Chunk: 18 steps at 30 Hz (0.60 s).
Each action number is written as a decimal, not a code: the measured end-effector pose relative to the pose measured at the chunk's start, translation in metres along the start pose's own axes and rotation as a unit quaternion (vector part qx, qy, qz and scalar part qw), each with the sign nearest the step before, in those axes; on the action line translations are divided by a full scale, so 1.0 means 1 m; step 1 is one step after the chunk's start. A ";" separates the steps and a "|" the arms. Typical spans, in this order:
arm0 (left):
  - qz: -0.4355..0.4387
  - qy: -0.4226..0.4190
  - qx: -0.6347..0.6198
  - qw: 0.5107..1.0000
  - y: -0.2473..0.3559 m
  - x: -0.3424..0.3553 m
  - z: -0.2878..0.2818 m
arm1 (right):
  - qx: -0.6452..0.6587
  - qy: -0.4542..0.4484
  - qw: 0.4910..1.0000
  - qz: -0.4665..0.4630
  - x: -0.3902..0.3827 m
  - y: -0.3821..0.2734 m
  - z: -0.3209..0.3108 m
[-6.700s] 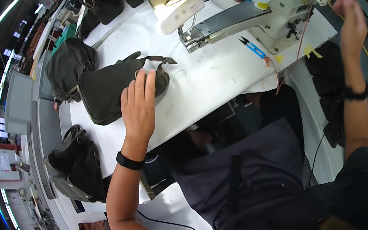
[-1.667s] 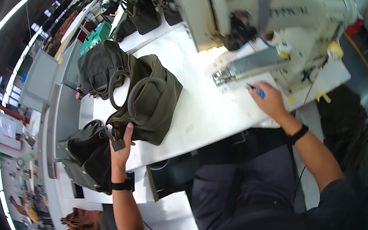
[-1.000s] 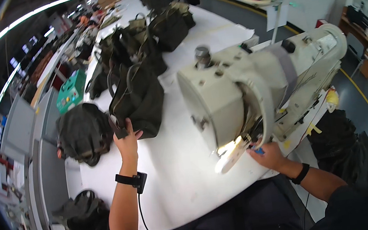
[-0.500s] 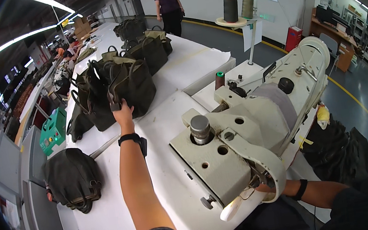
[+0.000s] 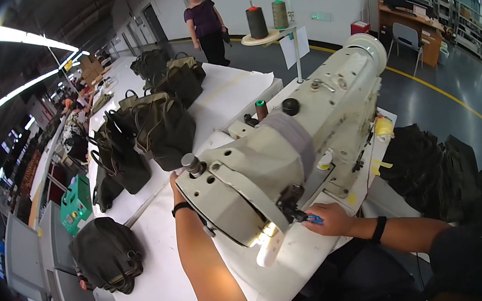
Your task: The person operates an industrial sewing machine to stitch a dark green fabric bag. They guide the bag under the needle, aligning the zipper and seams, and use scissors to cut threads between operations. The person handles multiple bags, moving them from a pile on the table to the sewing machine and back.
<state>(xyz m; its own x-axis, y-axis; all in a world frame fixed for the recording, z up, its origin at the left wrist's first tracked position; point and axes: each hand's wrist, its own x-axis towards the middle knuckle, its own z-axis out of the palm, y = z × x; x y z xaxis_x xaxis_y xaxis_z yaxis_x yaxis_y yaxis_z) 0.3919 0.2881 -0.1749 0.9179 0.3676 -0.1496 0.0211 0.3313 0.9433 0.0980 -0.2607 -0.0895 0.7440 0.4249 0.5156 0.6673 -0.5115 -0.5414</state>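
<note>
A large cream industrial sewing machine (image 5: 338, 97) stands in front of me, its lamp lit near the needle area. My left hand (image 5: 174, 181) reaches past the left end of the machine head, which hides most of its fingers. Beyond it, dark green handbags (image 5: 167, 130) stand grouped on the white table. My right hand (image 5: 328, 219) is closed around a small tool with a blue handle (image 5: 315, 219), beside the needle area. The tool's working end is hard to make out against the dark machine parts.
More dark bags (image 5: 107, 255) lie at the left edge of the white table (image 5: 160, 229). Dark pieces (image 5: 441, 171) are piled at the right. Thread cones (image 5: 256, 22) stand on a holder behind the machine. A person (image 5: 204, 23) stands beyond the table.
My left hand has come back from the handbag it was touching, toward the machine head. My right hand, mostly hidden before, now shows with the blue-handled tool. The view has shifted.
</note>
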 end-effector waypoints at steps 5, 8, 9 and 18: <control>0.051 -0.155 0.166 0.973 -0.011 -0.065 0.000 | 0.001 -0.003 1.000 0.006 -0.002 0.014 -0.001; 0.124 0.034 0.662 0.738 0.052 -0.117 -0.104 | 0.059 0.018 0.997 -0.040 0.014 -0.015 0.022; 0.140 0.018 0.676 0.723 0.033 -0.149 -0.091 | 0.058 0.019 0.998 -0.015 0.008 0.001 0.030; -0.024 0.051 0.751 0.658 0.046 -0.428 -0.001 | 0.063 -0.009 0.998 0.022 -0.010 0.014 0.024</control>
<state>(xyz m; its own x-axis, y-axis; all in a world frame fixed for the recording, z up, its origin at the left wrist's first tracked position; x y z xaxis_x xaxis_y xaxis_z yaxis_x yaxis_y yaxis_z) -0.0003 0.1473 -0.0677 0.8721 0.4700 -0.1365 0.4873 -0.8594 0.1546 0.1005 -0.2541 -0.1177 0.7723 0.4180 0.4784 0.6323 -0.4328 -0.6425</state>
